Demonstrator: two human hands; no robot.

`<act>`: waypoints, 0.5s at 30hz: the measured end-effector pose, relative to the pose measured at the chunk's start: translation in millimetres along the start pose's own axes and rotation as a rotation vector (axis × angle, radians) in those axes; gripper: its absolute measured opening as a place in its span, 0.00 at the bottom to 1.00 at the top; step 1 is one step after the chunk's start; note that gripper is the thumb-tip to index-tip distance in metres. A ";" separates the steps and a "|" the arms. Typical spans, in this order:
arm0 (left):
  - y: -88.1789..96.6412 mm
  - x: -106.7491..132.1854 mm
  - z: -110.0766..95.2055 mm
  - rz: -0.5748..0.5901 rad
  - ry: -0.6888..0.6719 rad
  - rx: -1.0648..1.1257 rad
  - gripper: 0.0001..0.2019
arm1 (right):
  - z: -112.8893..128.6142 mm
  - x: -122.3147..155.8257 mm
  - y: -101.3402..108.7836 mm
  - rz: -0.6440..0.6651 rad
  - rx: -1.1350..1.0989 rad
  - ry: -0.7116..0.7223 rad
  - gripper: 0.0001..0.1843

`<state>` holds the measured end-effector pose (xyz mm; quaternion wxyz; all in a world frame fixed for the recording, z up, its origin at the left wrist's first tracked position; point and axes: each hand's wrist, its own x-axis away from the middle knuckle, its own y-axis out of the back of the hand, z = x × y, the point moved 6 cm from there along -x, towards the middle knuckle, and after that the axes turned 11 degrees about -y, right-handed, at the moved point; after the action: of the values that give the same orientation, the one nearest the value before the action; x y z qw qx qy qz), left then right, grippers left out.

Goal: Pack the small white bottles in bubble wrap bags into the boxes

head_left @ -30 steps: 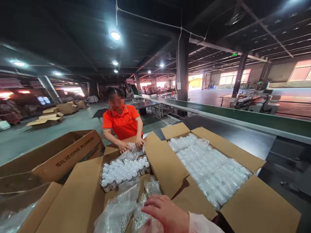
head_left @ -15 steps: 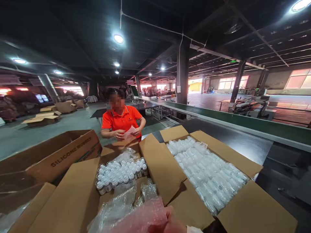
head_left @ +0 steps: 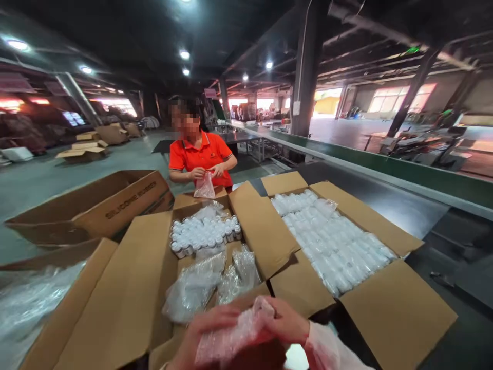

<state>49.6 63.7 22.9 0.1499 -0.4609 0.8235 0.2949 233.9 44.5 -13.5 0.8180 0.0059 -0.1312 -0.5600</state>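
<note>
Hands low in frame: left hand and right hand both pinch a small clear bubble-wrap pouch between them, fingers curled on its edges, just before the near open brown cardboard carton. Best handled by keeping thumbs at the pouch mouth, pulling evenly. Pouch contents unclear; wrists cut off by frame edge. In that carton, loose clear bags, then white-capped small bottles. Beyond, a co-worker in an orange shirt holds another pouch; face blurred.
</note>
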 end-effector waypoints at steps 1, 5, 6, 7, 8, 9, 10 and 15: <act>0.5 -0.2 0.5 -0.025 0.020 0.027 0.21 | 6.7 0.5 0.1 0.012 0.037 0.079 0.29; -8.6 2.8 7.6 0.026 0.096 0.161 0.23 | 16.4 -0.7 7.0 -0.020 0.108 0.252 0.19; -10.5 4.3 8.6 0.039 0.101 0.148 0.22 | 10.2 -3.7 11.6 -0.064 0.079 0.175 0.14; -12.4 6.1 9.9 0.052 0.112 0.112 0.21 | 2.5 -6.4 16.0 -0.106 0.049 0.080 0.12; -14.1 8.2 11.5 0.060 0.129 0.066 0.19 | -4.5 -8.0 19.4 -0.135 0.026 -0.004 0.13; -15.6 10.1 13.5 0.058 0.150 0.020 0.18 | -9.1 -8.9 21.1 -0.138 0.016 -0.059 0.15; -16.6 11.8 16.3 0.039 0.179 -0.015 0.15 | -9.9 -9.0 20.9 -0.115 0.032 -0.065 0.18; -29.9 18.5 45.4 -0.161 0.522 0.179 0.20 | 10.5 0.6 1.9 0.060 0.518 0.255 0.39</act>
<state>64.0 67.7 -32.5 -0.0042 -0.5699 0.8178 0.0799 233.5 46.1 -2.9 0.8152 0.2812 -0.1662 -0.4783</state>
